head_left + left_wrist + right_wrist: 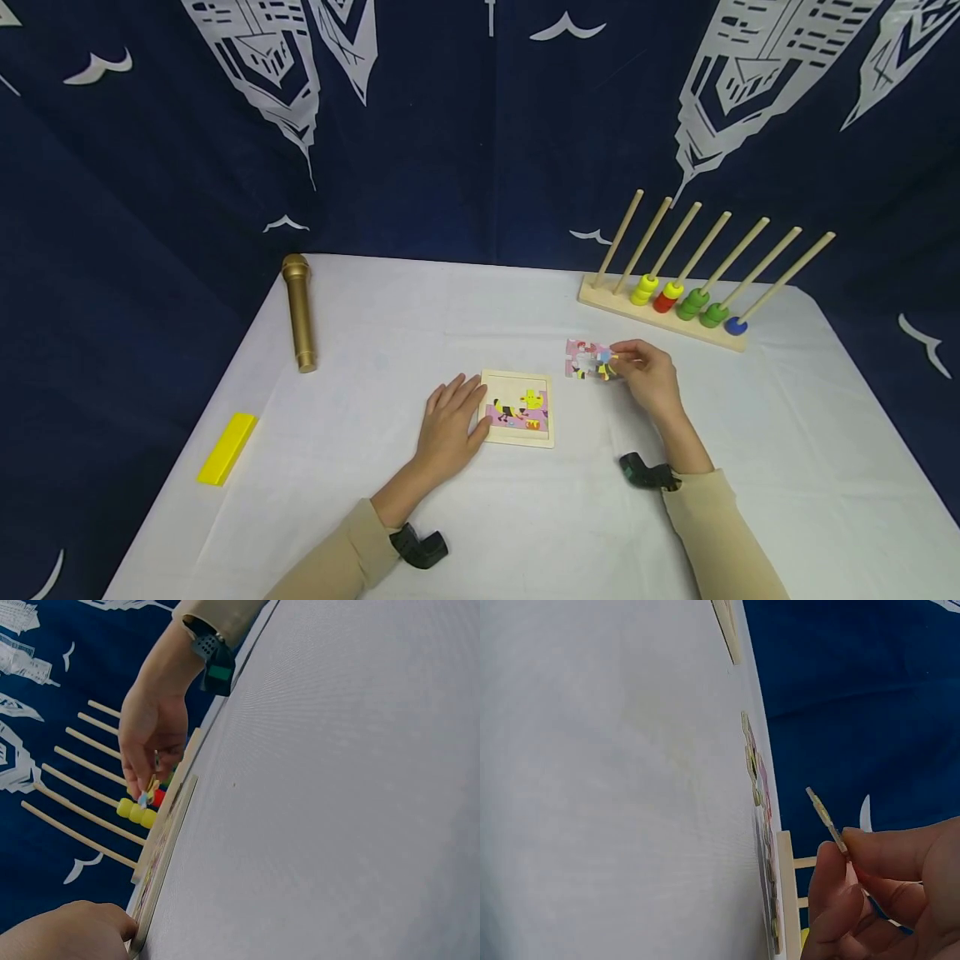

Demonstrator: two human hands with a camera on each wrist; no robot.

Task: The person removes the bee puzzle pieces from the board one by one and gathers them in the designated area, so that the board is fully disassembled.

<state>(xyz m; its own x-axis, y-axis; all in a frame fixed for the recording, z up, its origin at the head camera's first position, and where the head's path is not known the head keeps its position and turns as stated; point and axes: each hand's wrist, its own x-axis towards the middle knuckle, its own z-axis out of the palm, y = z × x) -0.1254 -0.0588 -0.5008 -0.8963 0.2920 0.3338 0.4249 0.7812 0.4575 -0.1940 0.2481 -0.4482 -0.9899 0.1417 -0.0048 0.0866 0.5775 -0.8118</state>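
Observation:
My left hand [450, 425] lies with fingers spread at the left edge of a square wooden puzzle tray [516, 442], touching its frame. Pink and yellow puzzle pieces with a bee picture fill the lower part of the tray. Right of the tray, my right hand [651, 377] pinches a puzzle piece [826, 816] between thumb and fingers, raised above the table in the right wrist view. Several loose pink puzzle pieces [577, 348] lie on the cloth just left of that hand. In the left wrist view, the tray shows edge-on beside my left thumb.
A wooden peg stand [660, 320] with colored beads on upright rods stands at the back right. A gold microphone [301, 317] lies at the back left, and a yellow block [228, 449] is nearer on the left. A dark patterned curtain [450, 133] hangs behind the white-covered table [817, 433].

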